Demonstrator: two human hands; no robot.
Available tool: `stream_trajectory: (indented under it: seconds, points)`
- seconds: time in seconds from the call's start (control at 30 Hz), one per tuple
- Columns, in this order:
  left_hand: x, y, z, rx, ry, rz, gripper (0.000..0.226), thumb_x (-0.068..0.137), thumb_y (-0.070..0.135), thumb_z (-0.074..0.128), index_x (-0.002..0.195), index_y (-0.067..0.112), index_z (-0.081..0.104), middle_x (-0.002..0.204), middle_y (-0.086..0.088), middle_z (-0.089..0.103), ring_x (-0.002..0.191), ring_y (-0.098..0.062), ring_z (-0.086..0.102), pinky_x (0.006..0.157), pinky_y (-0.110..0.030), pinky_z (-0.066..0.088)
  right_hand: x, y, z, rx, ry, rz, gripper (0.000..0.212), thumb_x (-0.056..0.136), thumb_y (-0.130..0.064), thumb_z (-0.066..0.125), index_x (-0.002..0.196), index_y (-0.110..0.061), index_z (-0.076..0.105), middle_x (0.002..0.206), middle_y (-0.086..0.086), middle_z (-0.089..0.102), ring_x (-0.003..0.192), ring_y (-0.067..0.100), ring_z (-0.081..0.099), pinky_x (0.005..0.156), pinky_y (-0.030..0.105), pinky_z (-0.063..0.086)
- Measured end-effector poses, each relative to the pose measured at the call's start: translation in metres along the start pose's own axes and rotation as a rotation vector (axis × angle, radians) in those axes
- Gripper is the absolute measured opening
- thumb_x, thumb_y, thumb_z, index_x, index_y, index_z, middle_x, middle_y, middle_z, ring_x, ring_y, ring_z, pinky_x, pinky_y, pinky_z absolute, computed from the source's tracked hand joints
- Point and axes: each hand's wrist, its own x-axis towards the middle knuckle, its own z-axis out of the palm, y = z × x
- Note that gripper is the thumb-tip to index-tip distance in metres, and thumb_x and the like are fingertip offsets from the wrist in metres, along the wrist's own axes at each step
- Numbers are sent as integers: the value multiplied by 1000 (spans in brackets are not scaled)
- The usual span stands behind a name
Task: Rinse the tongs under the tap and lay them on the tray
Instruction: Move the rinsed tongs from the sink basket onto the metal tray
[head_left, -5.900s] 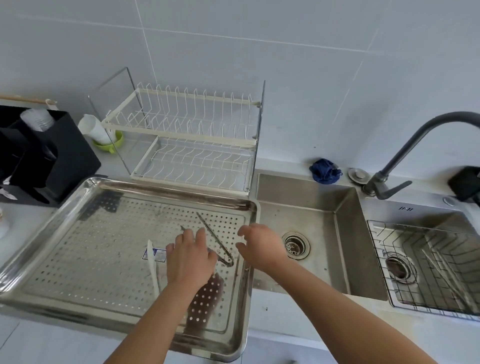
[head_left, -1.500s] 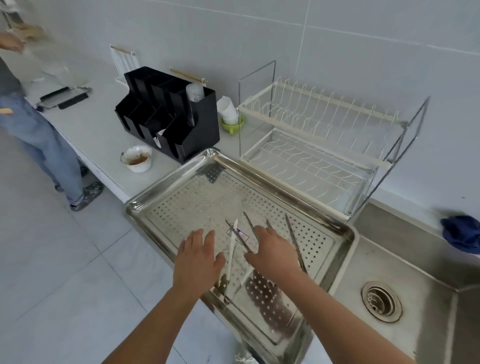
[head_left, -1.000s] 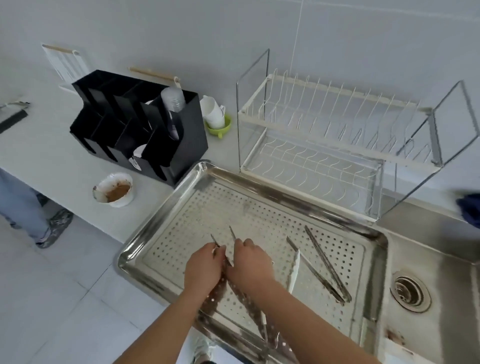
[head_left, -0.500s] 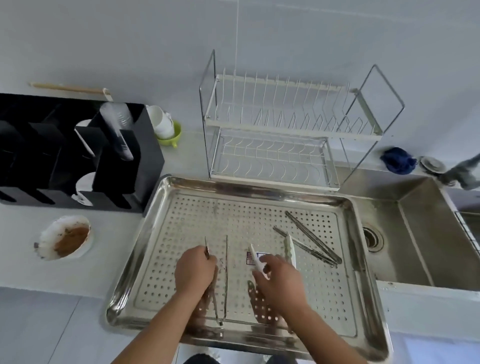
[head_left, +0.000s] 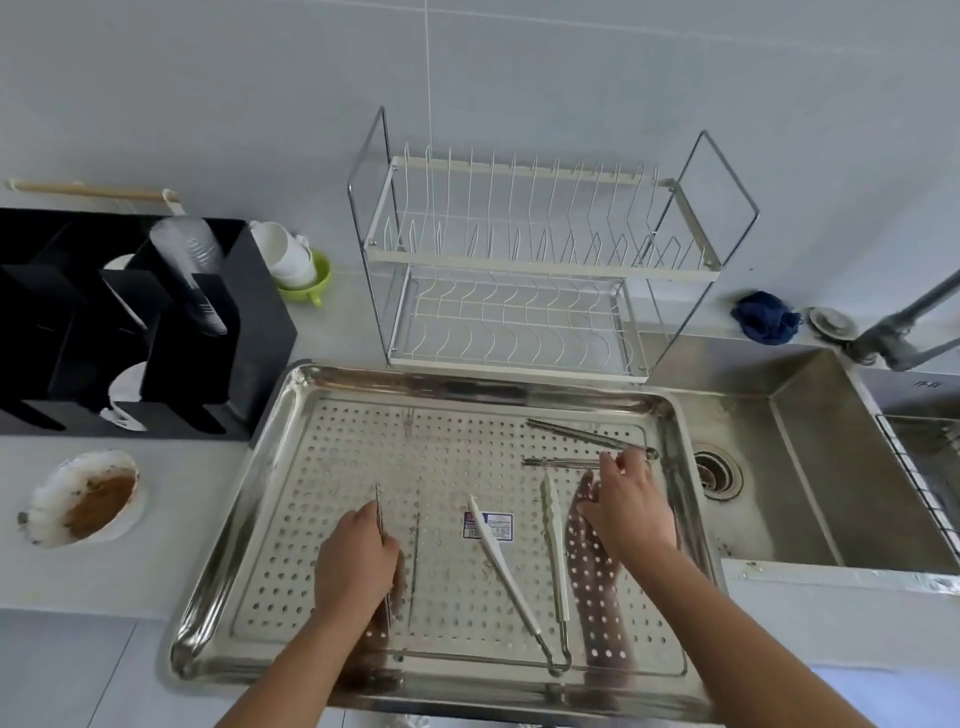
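Tongs are all on the tray (head_left: 221, 545): thin pair (head_left: 417, 551) left, white pair (head_left: 501, 561) middle, far pair (head_left: 582, 435) nearest the sink (head_left: 810, 467). Laying looks done, and I judge only straightening remains. My left hand (head_left: 356, 564) curls round the thin pair's arm. My right hand (head_left: 631, 514), fingers spread, touches the far pair. The bowl (head_left: 85, 499) holds brown dregs.

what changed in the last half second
The right hand let go of the white-tipped tongs, now lying free, and reached to the far steel tongs. The left hand stays on the left steel tongs; tray unmoved.
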Motion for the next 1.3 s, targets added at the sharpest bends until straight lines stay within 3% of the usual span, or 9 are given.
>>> stream_trajectory:
  seconds: [0.1,0.27,0.37,0.5,0.73,0.83,0.93,1.07,1.3]
  points:
    - [6,-1,-2,1,4,9,23,94,22,62,116,14,63,99,2,66,72,-5,56,59,-18,44,16,-4,-4,-43,-64,-26,89,85,-39,76,155,-21,25,156,11,28,136,30,45,97,38,57]
    - [16,-1,-4,8,10,13,22,94,20,60,114,13,64,87,4,62,69,-8,59,56,-20,42,39,-11,-14,-93,-103,-54,81,92,-17,65,158,-19,18,162,9,22,142,34,37,102,43,54]
    - [19,-1,-4,9,9,1,14,94,19,59,106,14,64,85,1,64,67,-10,59,57,-25,49,46,-8,-17,-171,-68,-99,54,96,-13,58,146,-13,40,142,10,46,129,31,45,93,41,55]
    - [22,-4,-4,3,29,-2,24,93,20,61,115,11,64,84,5,61,68,-8,56,55,-21,38,48,-3,-21,-186,-36,-185,24,93,-31,63,111,-16,63,112,1,58,113,23,49,79,32,50]
    - [24,-8,-11,-2,19,-17,28,95,20,59,122,12,62,93,1,66,76,-11,59,64,-24,45,20,-19,-44,-75,44,-127,36,87,-49,69,103,-19,59,91,-7,51,95,17,59,75,27,51]
    - [25,-12,-13,-7,17,-21,9,94,18,59,101,14,63,83,3,61,72,-11,59,66,-30,54,-21,-65,-40,209,-107,-140,36,84,-56,67,100,-25,59,82,-10,62,67,4,66,54,18,53]
    - [27,-15,-13,-25,22,7,19,95,17,59,112,12,64,90,1,64,78,-12,59,71,-28,51,-56,-119,-18,491,-305,-134,34,83,-57,70,88,-25,60,70,-4,68,46,-1,65,42,15,52]
    - [29,-17,-16,-34,6,34,29,95,18,59,123,12,62,100,-2,67,85,-16,61,74,-27,50,-80,-155,22,509,-317,-51,45,80,-57,70,72,-15,57,62,-4,55,52,12,50,50,31,48]
    - [35,-31,-19,-60,-13,98,25,95,17,57,118,12,64,94,1,64,82,-15,61,73,-27,51,-75,-147,50,372,-144,24,50,75,-69,68,69,-23,48,64,-8,52,55,8,47,44,23,31]
